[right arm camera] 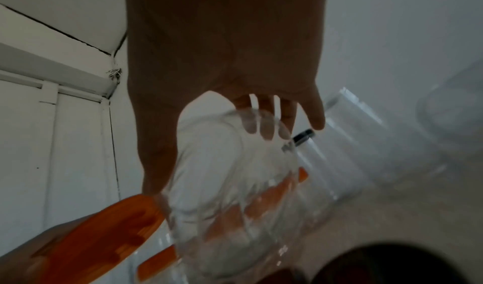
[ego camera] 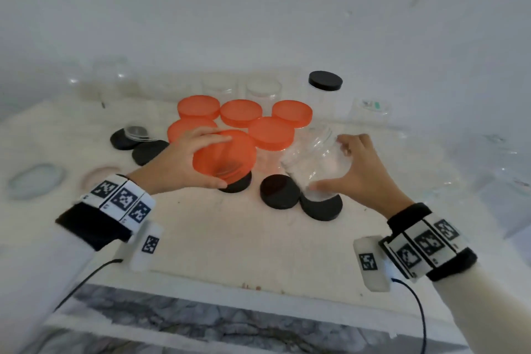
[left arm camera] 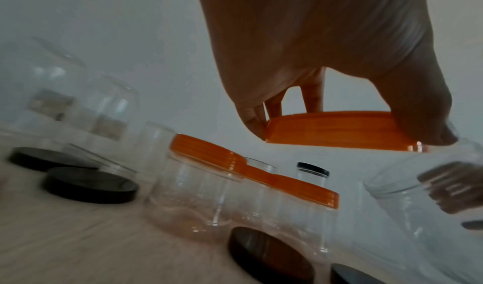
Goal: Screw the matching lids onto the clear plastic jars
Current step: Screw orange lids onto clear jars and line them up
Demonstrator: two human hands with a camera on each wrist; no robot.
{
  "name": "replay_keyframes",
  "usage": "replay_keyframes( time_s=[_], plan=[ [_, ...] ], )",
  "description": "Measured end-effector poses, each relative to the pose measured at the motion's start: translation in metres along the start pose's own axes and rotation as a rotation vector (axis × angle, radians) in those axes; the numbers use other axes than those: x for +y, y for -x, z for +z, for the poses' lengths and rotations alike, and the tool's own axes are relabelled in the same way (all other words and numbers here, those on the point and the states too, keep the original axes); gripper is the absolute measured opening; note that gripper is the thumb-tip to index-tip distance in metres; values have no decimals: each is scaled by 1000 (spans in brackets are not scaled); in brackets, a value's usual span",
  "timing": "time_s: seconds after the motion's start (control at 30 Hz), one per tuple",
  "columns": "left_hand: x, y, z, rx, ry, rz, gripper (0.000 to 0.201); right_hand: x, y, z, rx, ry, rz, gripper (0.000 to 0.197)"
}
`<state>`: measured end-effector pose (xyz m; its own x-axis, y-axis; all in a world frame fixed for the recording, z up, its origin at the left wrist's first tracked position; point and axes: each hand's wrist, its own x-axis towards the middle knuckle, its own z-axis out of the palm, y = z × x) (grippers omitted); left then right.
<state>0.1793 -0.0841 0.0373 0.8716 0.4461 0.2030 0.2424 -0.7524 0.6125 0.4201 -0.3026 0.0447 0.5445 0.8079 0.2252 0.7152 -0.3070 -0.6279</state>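
Note:
My left hand (ego camera: 198, 158) grips an orange lid (ego camera: 227, 156) by its rim, thumb below and fingers on top, lifted above the table with its open underside tilted toward me. The left wrist view shows the same orange lid (left arm camera: 337, 130) pinched edge-on. My right hand (ego camera: 349, 169) holds a clear plastic jar (ego camera: 316, 164), tilted with its open threaded mouth pointing up and away from me. In the right wrist view the jar (right arm camera: 235, 185) sits between thumb and fingers, the orange lid (right arm camera: 99, 237) just left of it. Lid and jar are close together but apart.
Several clear jars with orange lids (ego camera: 241, 113) stand behind my hands. Loose black lids (ego camera: 280, 191) lie on the white table (ego camera: 230, 238) near both hands and at the left (ego camera: 149, 151). A black-lidded jar (ego camera: 324, 95) and open clear jars (ego camera: 263, 89) stand by the wall.

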Motion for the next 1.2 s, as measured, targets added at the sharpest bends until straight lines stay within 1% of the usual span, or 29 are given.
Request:
replay_keyframes(
  time_s=[0.07, 0.2, 0.3, 0.4, 0.5, 0.6, 0.67, 0.73, 0.83, 0.97, 1.07, 1.2],
  plan=[
    [-6, 15, -10, 51, 33, -62, 84, -8, 1, 20, -101, -21, -32, 86],
    [-14, 38, -21, 79, 47, -124, 78, -27, 0, 53, -239, -174, -60, 74],
    [-19, 47, -27, 120, 92, -138, 80, -41, 0, 71, -365, -258, -55, 75],
    [-22, 53, -31, 131, 94, -127, 81, -48, -1, 87, -446, -258, -47, 79],
    [-22, 55, -32, 122, 90, -113, 74, -52, -2, 99, -492, -235, -31, 82],
    [-21, 55, -29, 111, 130, -102, 69, -52, -2, 107, -544, -318, 16, 91],
    [-20, 53, -23, 95, 137, -93, 68, -51, -1, 109, -566, -339, 23, 93],
    [-19, 50, -16, 66, 125, -80, 69, -51, -1, 110, -581, -329, 25, 88],
    [-16, 44, -5, 11, 93, -63, 73, -51, -1, 111, -580, -388, 73, 80],
    [-13, 35, 8, -56, 48, -27, 78, -48, -3, 112, -583, -400, 91, 84],
    [-8, 29, 16, -118, -9, 8, 85, -46, -3, 114, -594, -409, 82, 87],
    [-8, 24, 20, -152, -64, 36, 89, -45, -5, 115, -598, -405, 82, 83]
  ],
)
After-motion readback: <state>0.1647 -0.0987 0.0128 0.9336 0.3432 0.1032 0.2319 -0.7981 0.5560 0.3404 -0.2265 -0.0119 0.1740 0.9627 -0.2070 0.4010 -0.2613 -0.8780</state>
